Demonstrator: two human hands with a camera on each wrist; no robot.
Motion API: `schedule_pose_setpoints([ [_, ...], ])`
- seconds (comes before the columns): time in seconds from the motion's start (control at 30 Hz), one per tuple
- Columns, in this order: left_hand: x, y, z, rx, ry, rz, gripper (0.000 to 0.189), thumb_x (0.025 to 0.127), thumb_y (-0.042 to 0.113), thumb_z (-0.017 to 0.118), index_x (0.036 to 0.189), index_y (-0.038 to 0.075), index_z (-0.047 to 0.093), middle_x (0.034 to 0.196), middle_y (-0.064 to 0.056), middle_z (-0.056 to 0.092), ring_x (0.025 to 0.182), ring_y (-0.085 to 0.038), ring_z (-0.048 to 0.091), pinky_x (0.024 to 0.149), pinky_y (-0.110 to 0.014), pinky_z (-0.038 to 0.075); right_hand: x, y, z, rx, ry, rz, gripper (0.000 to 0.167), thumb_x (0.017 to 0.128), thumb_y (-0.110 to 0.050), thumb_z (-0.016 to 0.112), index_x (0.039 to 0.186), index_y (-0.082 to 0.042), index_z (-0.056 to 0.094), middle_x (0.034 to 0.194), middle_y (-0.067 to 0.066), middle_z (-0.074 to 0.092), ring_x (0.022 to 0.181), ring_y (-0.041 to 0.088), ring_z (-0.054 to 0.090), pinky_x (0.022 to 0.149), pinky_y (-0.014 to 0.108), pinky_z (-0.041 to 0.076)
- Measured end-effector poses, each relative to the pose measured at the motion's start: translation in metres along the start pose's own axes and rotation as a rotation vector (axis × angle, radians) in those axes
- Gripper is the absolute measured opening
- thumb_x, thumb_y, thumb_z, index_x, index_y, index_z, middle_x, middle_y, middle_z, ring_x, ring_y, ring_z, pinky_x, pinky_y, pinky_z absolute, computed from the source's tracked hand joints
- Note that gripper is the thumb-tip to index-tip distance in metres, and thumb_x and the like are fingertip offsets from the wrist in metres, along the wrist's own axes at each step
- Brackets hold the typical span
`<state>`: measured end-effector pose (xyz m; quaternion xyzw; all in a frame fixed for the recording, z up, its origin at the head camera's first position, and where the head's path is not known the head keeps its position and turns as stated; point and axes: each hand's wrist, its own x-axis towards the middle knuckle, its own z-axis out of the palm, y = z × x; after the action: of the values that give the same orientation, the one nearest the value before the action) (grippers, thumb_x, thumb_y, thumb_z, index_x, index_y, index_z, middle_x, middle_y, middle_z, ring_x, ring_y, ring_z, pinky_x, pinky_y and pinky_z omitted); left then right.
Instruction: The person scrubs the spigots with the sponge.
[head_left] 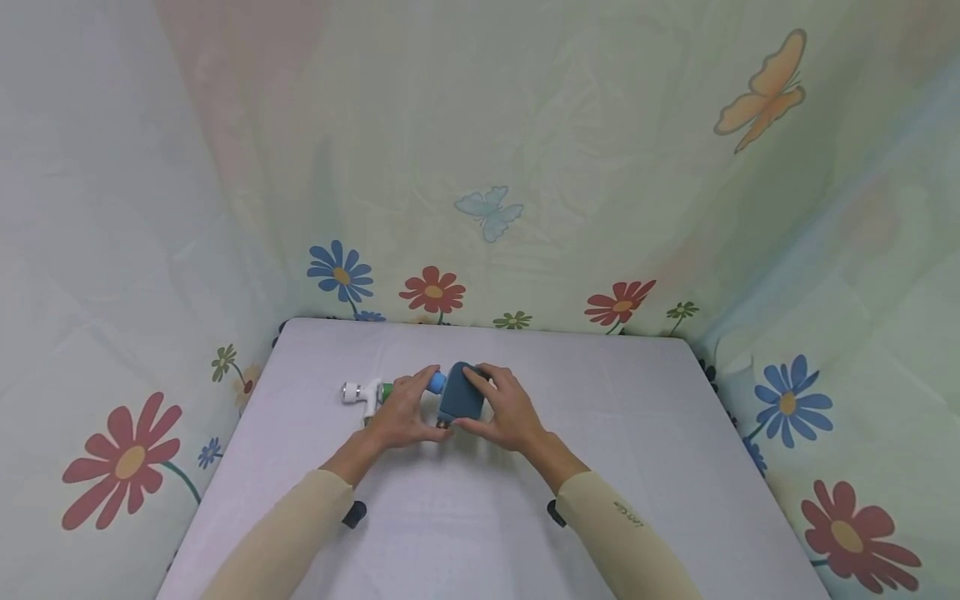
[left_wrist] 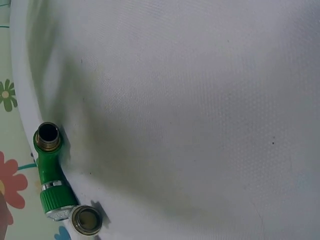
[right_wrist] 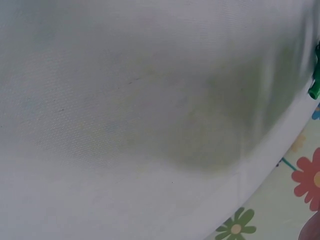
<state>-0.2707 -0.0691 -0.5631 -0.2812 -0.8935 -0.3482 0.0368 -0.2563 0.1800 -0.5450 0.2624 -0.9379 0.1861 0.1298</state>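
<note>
My right hand grips a dark blue-grey block-shaped fitting, with its thumb along the lower edge and its fingers over the face and far edge. A short metal thread shows at the fitting's lower left corner. From the left my left hand curves towards it. Its thumb tip is beside the thread, but whether it holds anything is unclear. Between the left thumb and fingers shows a bright blue ribbed knob. A green tap lies left of that hand, its threaded metal outlet pointing up.
Beside the green tap lies a white tap with a pale end cap. A round metal threaded outlet shows next to the green tap's ribbed collar. The table has a pale cover, and flower-printed curtains hang around its far side and ends.
</note>
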Motion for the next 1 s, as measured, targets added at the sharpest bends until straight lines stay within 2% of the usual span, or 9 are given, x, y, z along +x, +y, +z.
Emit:
schedule_pose_setpoints([
  [0.23,-0.0008,-0.0012,-0.0003,0.001,-0.001,-0.014,0.114,0.073,0.049,0.093,0.162,0.013,0.031,0.163,-0.011,0.045,0.141,-0.032,0.051,0.117,-0.059,0.042,0.002,-0.0015,0.0016,-0.003,0.005,0.01,0.095,0.079,-0.068,0.08,0.156,-0.021,0.048,0.152,0.012,0.051,0.135,0.031,0.051,0.109,0.052,0.053],
  [0.43,-0.002,-0.0008,0.0001,0.009,-0.006,-0.024,0.116,0.072,0.054,0.091,0.163,0.013,0.031,0.163,-0.009,0.044,0.142,-0.033,0.051,0.117,-0.058,0.044,0.005,-0.0017,0.0009,-0.013,-0.025,0.044,0.098,0.079,-0.069,0.079,0.158,-0.021,0.046,0.153,0.012,0.05,0.136,0.031,0.051,0.112,0.051,0.051],
  [0.6,-0.0014,0.0017,-0.0008,0.009,-0.017,-0.039,0.117,0.072,0.057,0.091,0.163,0.015,0.031,0.165,-0.006,0.042,0.143,-0.033,0.05,0.117,-0.057,0.043,0.0065,-0.0012,-0.0007,-0.017,-0.013,0.055,0.097,0.078,-0.068,0.08,0.157,-0.021,0.048,0.151,0.012,0.051,0.134,0.031,0.052,0.11,0.052,0.053],
  [0.83,-0.0001,0.0053,-0.0019,0.008,0.004,-0.009,0.115,0.071,0.053,0.094,0.161,0.013,0.035,0.162,-0.009,0.046,0.142,-0.032,0.052,0.117,-0.059,0.044,0.0078,0.0017,-0.0026,-0.037,-0.006,0.065,0.097,0.08,-0.07,0.077,0.158,-0.022,0.045,0.152,0.011,0.05,0.135,0.031,0.051,0.11,0.05,0.052],
  [1.0,0.0001,0.0076,-0.0027,0.005,-0.009,-0.004,0.116,0.071,0.056,0.092,0.162,0.014,0.034,0.164,-0.006,0.044,0.144,-0.031,0.05,0.118,-0.057,0.043,0.0074,0.0037,-0.0045,-0.018,0.006,0.069,0.096,0.08,-0.068,0.079,0.158,-0.021,0.047,0.152,0.012,0.051,0.134,0.031,0.052,0.109,0.05,0.052],
])
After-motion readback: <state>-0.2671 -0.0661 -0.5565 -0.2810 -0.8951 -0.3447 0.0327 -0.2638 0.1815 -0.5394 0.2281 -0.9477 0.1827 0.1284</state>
